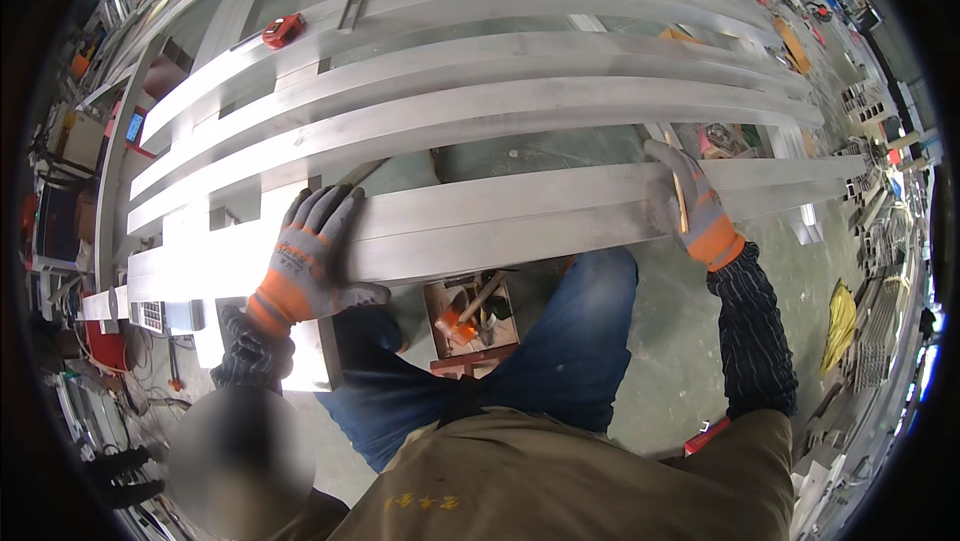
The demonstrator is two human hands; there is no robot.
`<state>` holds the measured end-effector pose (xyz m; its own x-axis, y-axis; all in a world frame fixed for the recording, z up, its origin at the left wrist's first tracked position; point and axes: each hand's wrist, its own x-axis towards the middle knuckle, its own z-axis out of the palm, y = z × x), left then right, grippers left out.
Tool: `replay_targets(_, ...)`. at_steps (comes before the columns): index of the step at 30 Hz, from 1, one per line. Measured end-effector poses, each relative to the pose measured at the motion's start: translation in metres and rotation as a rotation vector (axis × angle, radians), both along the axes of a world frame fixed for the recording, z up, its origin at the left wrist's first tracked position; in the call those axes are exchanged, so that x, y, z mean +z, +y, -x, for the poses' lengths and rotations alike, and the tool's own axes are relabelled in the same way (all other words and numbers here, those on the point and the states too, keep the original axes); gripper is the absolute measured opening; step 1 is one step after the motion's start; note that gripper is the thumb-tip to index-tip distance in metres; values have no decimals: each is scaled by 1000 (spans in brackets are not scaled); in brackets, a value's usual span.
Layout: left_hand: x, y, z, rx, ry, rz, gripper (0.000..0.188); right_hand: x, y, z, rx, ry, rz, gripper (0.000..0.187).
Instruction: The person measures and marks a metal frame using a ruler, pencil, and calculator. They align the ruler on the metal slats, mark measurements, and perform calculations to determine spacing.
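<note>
Across in front of me lies a long silver metal bar (500, 226), apparently a rectangular profile with a lengthwise seam. My left hand (310, 256), in a grey and orange glove, rests flat on its left part, fingers stretched out and thumb apart. Farther right, my gloved right hand (695, 206) bends over the same bar, with fingers at its far edge. A thin, light wooden stick that looks like a pencil (681, 203) is held in that hand. Beyond this bar, several similar bars (480, 111) lie roughly parallel.
A red tape measure (283, 31) sits on a far bar. Below, between my legs, stands a tool box (430, 316) with hand tools. A calculator (152, 316) lies at the left. Yellow cloth-like material (842, 326) and stacked profiles (880, 331) are at right.
</note>
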<state>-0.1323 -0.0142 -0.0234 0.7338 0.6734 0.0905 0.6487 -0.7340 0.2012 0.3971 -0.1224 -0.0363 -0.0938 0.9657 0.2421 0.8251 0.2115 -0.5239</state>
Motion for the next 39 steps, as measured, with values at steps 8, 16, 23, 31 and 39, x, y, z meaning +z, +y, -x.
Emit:
replay_targets(8,-2,5,4,33,-12,82,108,-1,3,-11,41,-12,50,41)
replay_targets(16,5,17,1,38,1,133,93,0,16,-15,70,-3,16,49)
replay_targets(23,4,18,2,65,-70,173,68,6,13,-12,70,48,55,46)
replay_targets(31,11,20,-10,99,-116,145,59,11,15,-14,51,-104,43,52)
replay_targets(39,0,31,5,128,-125,231,72,4,27,-35,77,-182,113,63)
